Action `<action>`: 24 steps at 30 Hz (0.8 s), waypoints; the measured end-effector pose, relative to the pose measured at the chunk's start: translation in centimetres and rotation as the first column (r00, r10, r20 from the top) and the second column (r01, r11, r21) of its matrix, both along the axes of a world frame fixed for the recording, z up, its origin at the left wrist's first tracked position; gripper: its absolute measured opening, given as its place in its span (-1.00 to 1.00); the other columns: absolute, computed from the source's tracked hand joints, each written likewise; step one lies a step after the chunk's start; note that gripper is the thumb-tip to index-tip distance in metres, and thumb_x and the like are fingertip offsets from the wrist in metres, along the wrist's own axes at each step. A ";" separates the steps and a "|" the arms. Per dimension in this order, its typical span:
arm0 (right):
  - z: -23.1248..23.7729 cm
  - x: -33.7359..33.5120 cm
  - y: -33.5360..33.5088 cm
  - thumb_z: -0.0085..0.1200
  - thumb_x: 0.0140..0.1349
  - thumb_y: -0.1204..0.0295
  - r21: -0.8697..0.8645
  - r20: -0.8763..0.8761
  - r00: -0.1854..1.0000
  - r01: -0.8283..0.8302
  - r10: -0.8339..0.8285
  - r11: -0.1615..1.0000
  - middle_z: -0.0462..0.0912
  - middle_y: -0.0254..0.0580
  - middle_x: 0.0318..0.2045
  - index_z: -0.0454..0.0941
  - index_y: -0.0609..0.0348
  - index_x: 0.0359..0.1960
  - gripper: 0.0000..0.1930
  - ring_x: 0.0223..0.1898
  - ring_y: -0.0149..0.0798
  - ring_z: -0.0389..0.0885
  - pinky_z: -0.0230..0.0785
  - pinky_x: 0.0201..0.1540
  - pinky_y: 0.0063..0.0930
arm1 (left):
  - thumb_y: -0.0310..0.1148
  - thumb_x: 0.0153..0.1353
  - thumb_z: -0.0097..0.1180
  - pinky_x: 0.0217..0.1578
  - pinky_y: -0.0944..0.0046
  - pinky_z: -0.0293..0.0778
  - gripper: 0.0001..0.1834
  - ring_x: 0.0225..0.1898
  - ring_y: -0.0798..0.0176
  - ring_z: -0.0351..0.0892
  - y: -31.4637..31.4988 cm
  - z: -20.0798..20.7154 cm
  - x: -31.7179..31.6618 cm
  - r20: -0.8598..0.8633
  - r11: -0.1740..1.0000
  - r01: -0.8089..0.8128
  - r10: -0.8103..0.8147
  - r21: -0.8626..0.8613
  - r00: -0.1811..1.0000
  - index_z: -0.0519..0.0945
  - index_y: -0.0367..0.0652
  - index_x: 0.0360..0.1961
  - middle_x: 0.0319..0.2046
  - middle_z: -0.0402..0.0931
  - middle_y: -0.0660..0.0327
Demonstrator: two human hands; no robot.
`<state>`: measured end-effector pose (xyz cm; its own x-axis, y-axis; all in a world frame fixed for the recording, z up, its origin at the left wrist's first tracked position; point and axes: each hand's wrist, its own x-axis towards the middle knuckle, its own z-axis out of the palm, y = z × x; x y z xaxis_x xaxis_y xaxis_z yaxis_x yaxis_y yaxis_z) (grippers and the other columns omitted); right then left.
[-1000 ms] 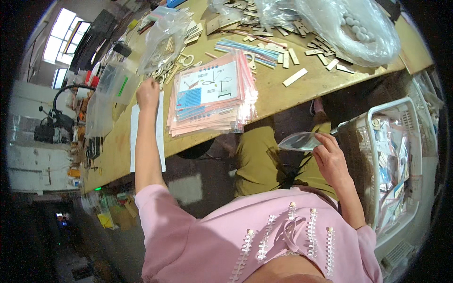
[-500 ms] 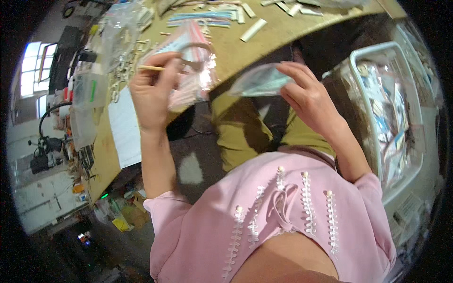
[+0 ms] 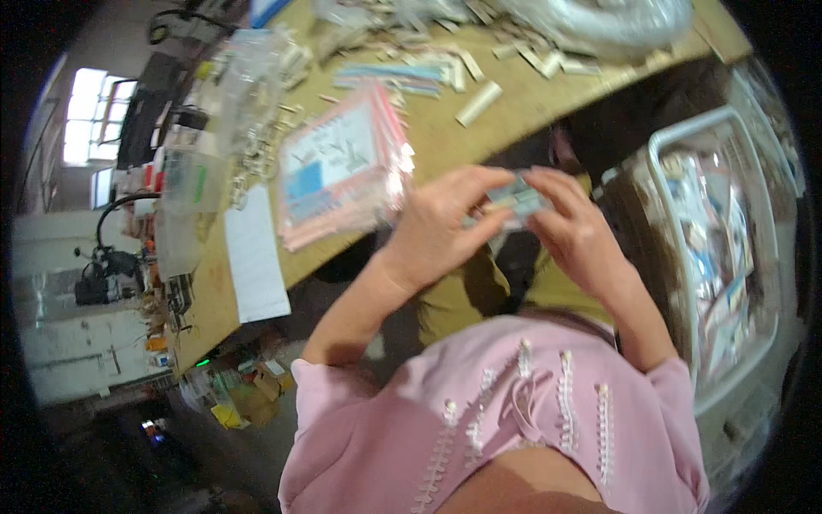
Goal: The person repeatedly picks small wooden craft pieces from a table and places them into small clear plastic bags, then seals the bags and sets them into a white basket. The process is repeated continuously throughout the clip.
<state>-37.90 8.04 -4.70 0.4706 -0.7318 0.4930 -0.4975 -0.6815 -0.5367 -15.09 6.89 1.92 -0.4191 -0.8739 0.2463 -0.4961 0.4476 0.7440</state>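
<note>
Both my hands are together above my lap, just off the table's near edge. My right hand is closed on the edge of a small clear plastic bag, pale greenish in places. My left hand meets the bag from the other side. Between its thumb and fingers is a thin beige stick, its far end hidden at the bag. Beside my left hand, on the table, lies a pile of flat pink-edged packets with a printed blue and white front.
On the wooden table are loose pale strips, blue and pink sticks, several small beige pieces and a white paper sheet. A white basket full of filled packets stands on the right.
My left hand has come right and down from over the pink packets, carrying the stick to the bag. A curved ring-like piece it held is no longer visible. My right hand still holds the bag.
</note>
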 end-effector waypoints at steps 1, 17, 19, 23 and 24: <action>0.6 0.1 0.0 0.23 0.10 0.59 0.021 -0.002 1.000 -0.017 0.017 1.000 0.56 0.24 0.17 0.56 0.36 -0.38 -0.90 0.27 0.26 0.50 0.47 0.27 -0.02 | -0.47 0.18 0.39 -0.26 0.25 0.66 -0.70 -0.31 0.16 0.75 -0.8 0.2 0.5 0.006 0.999 -0.019 0.020 -0.049 1.000 0.68 -0.23 -0.05 -0.21 0.70 0.06; -2.2 -1.8 0.7 0.35 0.02 0.61 0.133 -0.159 0.986 0.077 -0.056 0.988 0.60 0.18 0.14 0.61 0.29 -0.34 -0.82 0.24 0.23 0.55 0.54 0.18 -0.03 | -0.48 0.26 0.08 0.31 -0.03 0.40 -0.40 0.32 -0.19 0.44 -34.4 -8.4 24.1 0.560 0.785 -0.373 0.616 -0.495 0.554 0.39 -0.27 0.36 0.29 0.44 -0.16; -2.5 -2.0 0.6 0.34 0.03 0.60 0.146 -0.175 0.982 0.094 -0.068 0.985 0.60 0.18 0.14 0.61 0.29 -0.33 -0.82 0.24 0.22 0.55 0.53 0.18 -0.03 | -0.50 0.28 0.06 0.27 -0.05 0.44 -0.47 0.28 -0.21 0.49 -35.3 -7.7 22.2 0.656 0.870 -0.350 0.492 -0.347 0.573 0.42 -0.24 0.30 0.23 0.49 -0.17; -2.0 -1.3 0.1 0.32 0.04 0.59 0.151 -0.208 0.976 0.097 -0.064 0.984 0.59 0.17 0.15 0.61 0.27 -0.33 -0.83 0.25 0.22 0.54 0.54 0.19 -0.06 | -0.47 0.33 0.02 0.10 -0.14 0.54 -0.64 0.12 -0.27 0.61 -34.8 -6.1 23.1 0.746 0.907 -0.264 0.420 -0.327 0.518 0.49 -0.24 0.14 0.09 0.60 -0.18; -1.9 -1.1 0.0 0.31 0.04 0.59 0.143 -0.211 0.976 0.084 -0.053 0.986 0.59 0.16 0.15 0.60 0.27 -0.33 -0.84 0.25 0.21 0.54 0.53 0.19 -0.07 | -0.46 0.33 0.02 0.10 -0.14 0.54 -0.63 0.12 -0.27 0.61 -35.0 -6.9 24.5 0.753 0.908 -0.283 0.415 -0.308 0.512 0.48 -0.25 0.16 0.08 0.61 -0.19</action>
